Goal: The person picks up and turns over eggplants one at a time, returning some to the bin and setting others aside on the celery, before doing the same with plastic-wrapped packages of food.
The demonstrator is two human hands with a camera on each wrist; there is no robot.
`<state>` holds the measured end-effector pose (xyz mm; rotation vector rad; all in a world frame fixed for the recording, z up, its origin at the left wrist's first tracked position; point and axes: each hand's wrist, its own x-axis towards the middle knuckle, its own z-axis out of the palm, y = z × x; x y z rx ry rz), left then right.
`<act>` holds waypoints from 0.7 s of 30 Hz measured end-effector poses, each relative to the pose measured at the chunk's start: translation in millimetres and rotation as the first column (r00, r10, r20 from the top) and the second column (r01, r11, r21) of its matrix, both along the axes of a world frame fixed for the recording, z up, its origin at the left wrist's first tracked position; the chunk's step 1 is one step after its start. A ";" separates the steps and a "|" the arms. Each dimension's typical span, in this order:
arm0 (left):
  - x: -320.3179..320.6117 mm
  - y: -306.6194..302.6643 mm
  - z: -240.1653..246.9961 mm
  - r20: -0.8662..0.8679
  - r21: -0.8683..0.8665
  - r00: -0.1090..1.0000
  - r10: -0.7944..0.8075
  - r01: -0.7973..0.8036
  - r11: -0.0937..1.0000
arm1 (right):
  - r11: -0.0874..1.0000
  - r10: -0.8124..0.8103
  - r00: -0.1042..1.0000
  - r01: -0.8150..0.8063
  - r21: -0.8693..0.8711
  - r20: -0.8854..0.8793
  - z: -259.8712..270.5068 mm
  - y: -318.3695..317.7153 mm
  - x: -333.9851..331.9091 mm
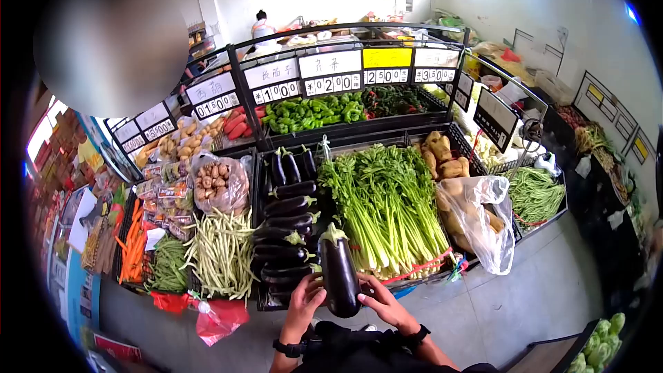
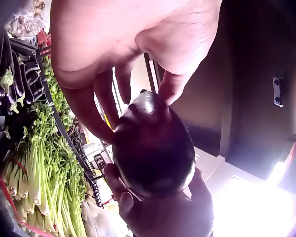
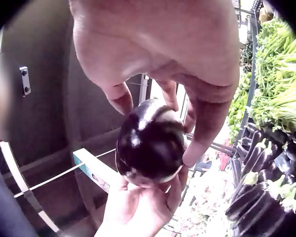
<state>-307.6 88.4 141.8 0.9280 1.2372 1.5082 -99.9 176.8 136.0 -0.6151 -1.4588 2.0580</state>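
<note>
A large dark purple eggplant (image 1: 339, 273) with a pale green cap stands upright between both hands, cap end towards the crate. My left hand (image 1: 306, 300) grips its left side, thumb towards me and fingers round the far side. On the opposite side my right hand (image 1: 385, 302) holds it the same way, thumb on the glossy skin. The left wrist view has the eggplant (image 2: 153, 148) end-on, and so does the right wrist view, where fingers wrap the eggplant (image 3: 150, 143). Just beyond lie several more eggplants (image 1: 280, 254) in a black crate.
Celery (image 1: 387, 207) fills the middle crate, with potatoes in a plastic bag (image 1: 476, 221) on its right. Long pale beans (image 1: 221, 249) and carrots (image 1: 136, 242) lie left. Price signs (image 1: 330, 74) hang on a black rack behind, above green peppers (image 1: 314, 112). A red bag (image 1: 219, 321) hangs at the front.
</note>
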 end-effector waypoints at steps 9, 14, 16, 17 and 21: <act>8.1 -12.6 8.4 0.109 -0.007 0.994 -0.011 0.012 1.000 | 0.999 -0.029 0.999 0.030 0.037 -0.042 13.1 -13.1 -1.3; 19.0 -2.5 12.7 0.018 0.006 1.000 -0.015 0.015 1.000 | 0.982 -0.140 0.990 0.139 0.126 0.002 16.3 -19.8 -0.5; 22.3 1.2 15.2 0.016 -0.001 0.999 -0.030 0.030 1.000 | 0.931 -0.231 0.972 0.208 0.298 0.042 13.4 -21.1 0.9; 23.8 2.9 19.6 0.041 -0.010 0.998 -0.039 0.040 0.999 | 0.900 -0.266 0.962 0.225 0.374 0.059 12.4 -22.4 0.6; 23.4 6.2 13.4 0.086 -0.105 0.996 -0.035 0.044 0.994 | 0.860 -0.301 0.950 0.235 0.454 0.078 25.5 -22.6 11.7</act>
